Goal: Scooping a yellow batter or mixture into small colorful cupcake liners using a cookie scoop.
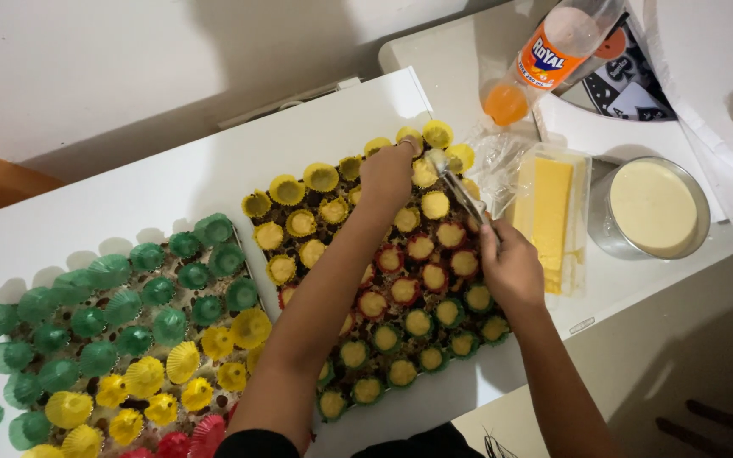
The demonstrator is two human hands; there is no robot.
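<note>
My left hand (389, 174) reaches over a dark baking tray (258, 231) of filled paper cups, its fingers pinching the rim of a yellow cup (410, 137) at the tray's far end. My right hand (509, 270) grips a metal spoon (460, 191) that points toward the same far corner. The cups on this tray hold pale yellow batter; they are yellow (321, 176) at the far end, red (402, 291) in the middle and green (418, 323) near me.
A second tray (243, 254) at left carries upside-down green cups (159, 291), yellow cups (181, 362) and red cups (207, 431). To the right stand a metal bowl of batter (653, 209), a clear pack with a yellow block (551, 212) and an orange soda bottle (545, 59). The white table edge (579, 326) is close.
</note>
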